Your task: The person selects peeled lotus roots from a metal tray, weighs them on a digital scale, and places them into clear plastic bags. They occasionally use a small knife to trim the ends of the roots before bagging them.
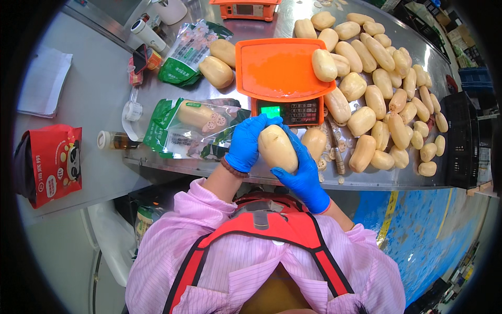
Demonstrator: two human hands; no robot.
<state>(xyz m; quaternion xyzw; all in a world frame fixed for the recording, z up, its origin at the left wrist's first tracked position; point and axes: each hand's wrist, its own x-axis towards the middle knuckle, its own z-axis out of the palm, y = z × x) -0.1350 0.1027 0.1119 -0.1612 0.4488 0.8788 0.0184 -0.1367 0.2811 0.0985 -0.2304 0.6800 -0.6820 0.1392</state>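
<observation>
Between my blue-gloved hands is a peeled lotus root segment (278,148), held above the table's front edge. My left hand (244,141) cups its left side, while my right hand (304,172) wraps its right side and lower end. Just beyond them stands a digital scale with an orange tray (276,70) and a lit green display (270,111). Another lotus root segment (324,65) overlaps the tray's right rim; whether it rests on the tray I cannot tell. Left of my left hand lies a green printed plastic bag (160,135), its clear window bearing lotus root pictures.
A large pile of lotus root segments (376,102) covers the steel table's right side. A wooden-handled knife (337,155) lies among cut slices. More printed bags (182,59), two segments (215,72), a label roll (133,111) and a bottle (117,140) sit leftward. A second orange scale (246,10) stands behind.
</observation>
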